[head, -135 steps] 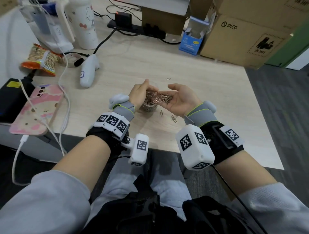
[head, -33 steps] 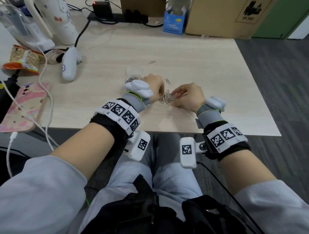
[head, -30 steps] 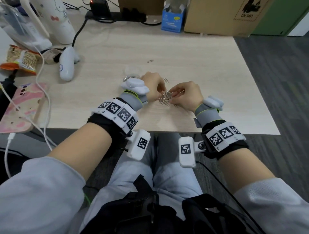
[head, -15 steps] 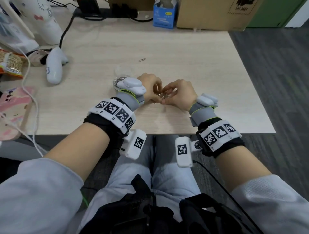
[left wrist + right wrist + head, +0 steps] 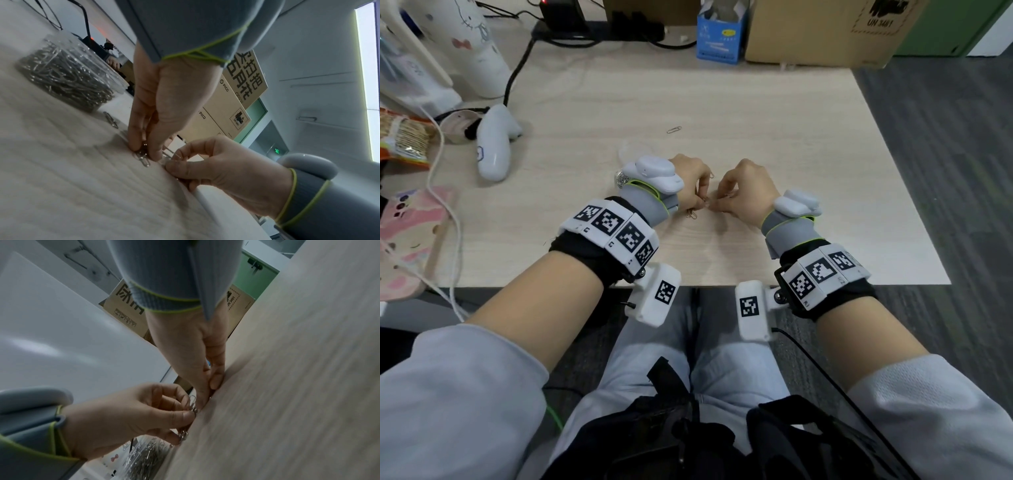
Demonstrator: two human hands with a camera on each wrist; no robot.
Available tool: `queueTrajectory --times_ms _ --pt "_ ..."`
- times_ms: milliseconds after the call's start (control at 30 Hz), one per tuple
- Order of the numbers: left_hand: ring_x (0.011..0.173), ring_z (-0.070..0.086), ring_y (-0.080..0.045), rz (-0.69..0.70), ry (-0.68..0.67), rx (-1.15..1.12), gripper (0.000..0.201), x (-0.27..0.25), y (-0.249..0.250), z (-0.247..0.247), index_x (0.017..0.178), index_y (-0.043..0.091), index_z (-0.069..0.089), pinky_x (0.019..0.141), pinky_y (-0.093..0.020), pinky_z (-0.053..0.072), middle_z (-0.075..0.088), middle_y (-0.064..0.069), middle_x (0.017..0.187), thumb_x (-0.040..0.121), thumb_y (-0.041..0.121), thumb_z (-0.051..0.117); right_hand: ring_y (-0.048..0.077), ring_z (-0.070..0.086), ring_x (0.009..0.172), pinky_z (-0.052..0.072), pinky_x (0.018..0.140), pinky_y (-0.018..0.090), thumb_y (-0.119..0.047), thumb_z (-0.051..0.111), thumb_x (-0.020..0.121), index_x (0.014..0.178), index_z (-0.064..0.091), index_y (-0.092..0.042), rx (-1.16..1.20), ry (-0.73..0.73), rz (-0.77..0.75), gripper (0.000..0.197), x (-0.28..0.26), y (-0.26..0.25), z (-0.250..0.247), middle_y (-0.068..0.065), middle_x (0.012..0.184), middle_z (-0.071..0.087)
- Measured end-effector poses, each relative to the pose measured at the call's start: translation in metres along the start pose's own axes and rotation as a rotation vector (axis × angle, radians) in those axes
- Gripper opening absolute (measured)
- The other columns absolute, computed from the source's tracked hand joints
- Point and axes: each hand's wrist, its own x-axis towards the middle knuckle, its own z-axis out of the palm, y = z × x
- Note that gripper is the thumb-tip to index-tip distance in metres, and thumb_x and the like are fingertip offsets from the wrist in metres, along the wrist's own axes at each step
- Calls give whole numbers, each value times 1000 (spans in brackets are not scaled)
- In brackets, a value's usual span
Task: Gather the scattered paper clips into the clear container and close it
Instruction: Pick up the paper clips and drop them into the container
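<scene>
Head view: both your hands work just beside the clear container point(image 5: 68, 78), which stands open on the counter point(image 5: 756, 113) and already holds most clips. Step in hand, by my judgement: picking up the last small cluster of paper clips point(image 5: 141, 155). Left hand point(image 5: 688, 181) points down, thumb and fingers pinching clips at the counter. Right hand point(image 5: 746, 192) is curled, pinching clips too. 1 stray clip point(image 5: 674, 129) lies beyond the container. Next: lift, drop both pinches into the container, fetch the stray.
</scene>
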Motion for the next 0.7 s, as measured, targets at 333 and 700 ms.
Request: queueTrajectory --times_ms 333,700 --pt "85 66 -26 -37 63 -108 21 6 -1 -2 91 8 69 80 -34 54 67 -7 81 70 10 70 30 60 98 44 77 32 -21 68 81 92 69 -4 -78 -77 32 20 1 -5 -3 15 100 69" --pt "43 58 0 -61 214 -390 13 -1 -21 -30 83 3 74 50 -13 48 64 6 51 71 3 69 25 56 81 39 68 25 -17 67 81 90 69 -5 -36 -61 60 15 6 -7 -1 9 85 62"
